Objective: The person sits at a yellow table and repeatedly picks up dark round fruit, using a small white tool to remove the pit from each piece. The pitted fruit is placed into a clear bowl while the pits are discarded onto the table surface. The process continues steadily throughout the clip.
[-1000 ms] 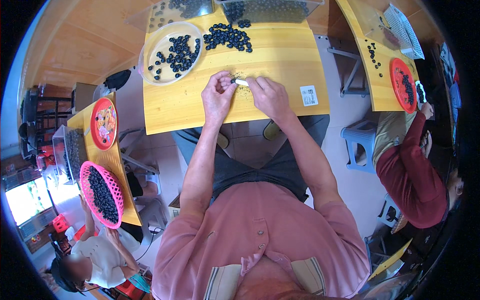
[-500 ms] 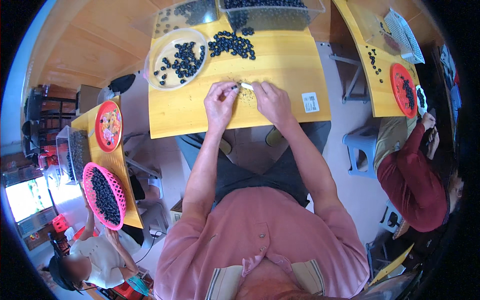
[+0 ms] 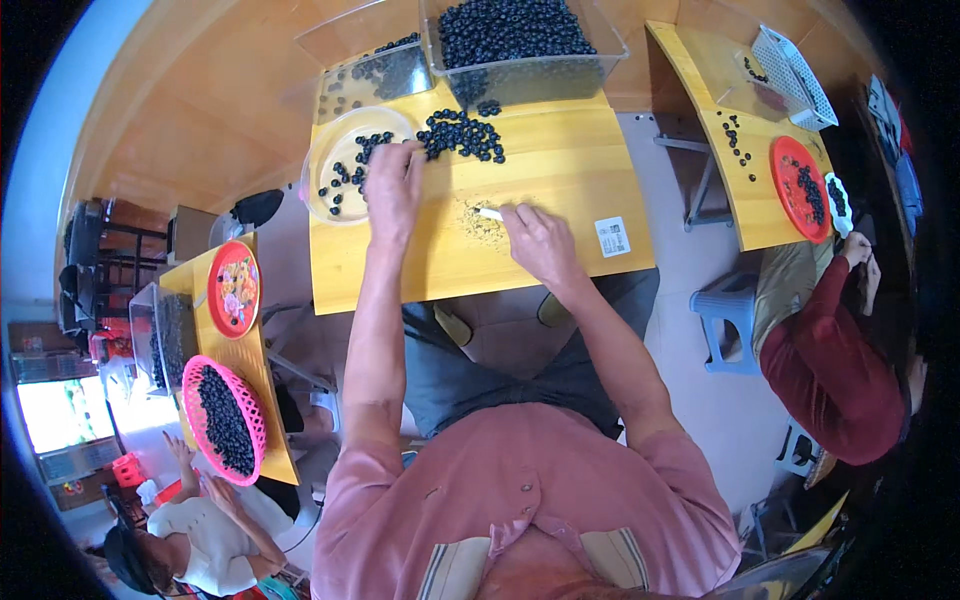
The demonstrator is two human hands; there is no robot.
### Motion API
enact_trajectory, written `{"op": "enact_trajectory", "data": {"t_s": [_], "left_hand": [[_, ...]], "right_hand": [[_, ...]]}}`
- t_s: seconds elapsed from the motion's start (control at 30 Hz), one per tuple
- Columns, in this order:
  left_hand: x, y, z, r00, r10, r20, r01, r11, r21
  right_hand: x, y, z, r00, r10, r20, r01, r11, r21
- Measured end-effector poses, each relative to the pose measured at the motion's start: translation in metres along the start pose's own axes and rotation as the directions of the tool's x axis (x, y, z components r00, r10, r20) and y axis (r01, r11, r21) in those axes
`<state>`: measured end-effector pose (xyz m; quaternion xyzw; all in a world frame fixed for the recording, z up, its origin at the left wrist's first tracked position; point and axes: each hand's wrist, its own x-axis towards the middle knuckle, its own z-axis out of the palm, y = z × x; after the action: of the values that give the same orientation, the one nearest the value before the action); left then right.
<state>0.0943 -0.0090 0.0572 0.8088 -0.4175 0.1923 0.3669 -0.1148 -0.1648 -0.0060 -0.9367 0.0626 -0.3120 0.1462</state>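
My left hand (image 3: 393, 195) is over the right side of a clear round bowl (image 3: 312, 195); its fingertips are blurred, and I cannot see whether anything is between them. Round black beads or seeds (image 3: 347, 175) lie in the bowl. A loose heap of the same black balls (image 3: 462, 137) rests on the yellow table just right of it. My right hand (image 3: 540, 240) is closed around a short white stick-like tool (image 3: 488, 213), its tip pointing left. Small brown crumbs (image 3: 478, 232) are scattered on the table under this tip.
A large clear bin (image 3: 520, 85) full of black balls stands at the table's far edge. A white label (image 3: 613, 237) lies on the right. Side tables hold red trays (image 3: 234, 290) and a pink basket (image 3: 262, 425). A co-worker sits at each side, and a blue stool (image 3: 725, 320) stands right.
My left hand has moved away from the white tool, up and left to the bowl. My right hand keeps its hold on the tool, slightly lower in view. The whole view has shifted.
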Motion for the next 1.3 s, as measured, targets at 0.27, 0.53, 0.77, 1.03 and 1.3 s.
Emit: {"op": "enact_trajectory", "data": {"t_s": [0.27, 0.53, 0.77, 1.03, 1.3], "left_hand": [[-0.003, 0.008, 0.084, 0.969, -0.118, 0.217, 0.113, 0.993, 0.036], [-0.017, 0.012, 0.066, 0.963, -0.121, 0.24, 0.097, 0.989, 0.11], [-0.05, 0.028, 0.033, 0.864, -0.462, 0.199, 0.491, 0.862, -0.131], [-0.091, 0.039, 0.04, 0.65, -0.664, 0.37, 0.647, 0.229, -0.727], [-0.109, 0.038, 0.05, 0.755, -0.586, 0.293, 0.605, 0.452, -0.655]], "right_hand": [[-0.001, 0.001, -0.002, 1.0, -0.007, -0.024, 0.007, 1.0, 0.003], [-0.001, 0.001, 0.0, 1.0, 0.018, -0.003, -0.018, 1.0, 0.0], [-0.001, -0.001, -0.001, 1.0, 0.03, 0.0, -0.03, 1.0, -0.006], [-0.001, 0.0, 0.001, 1.0, 0.017, -0.016, -0.017, 1.0, -0.022], [-0.001, 0.001, 0.0, 1.0, -0.003, 0.008, 0.004, 0.999, -0.05]]}}
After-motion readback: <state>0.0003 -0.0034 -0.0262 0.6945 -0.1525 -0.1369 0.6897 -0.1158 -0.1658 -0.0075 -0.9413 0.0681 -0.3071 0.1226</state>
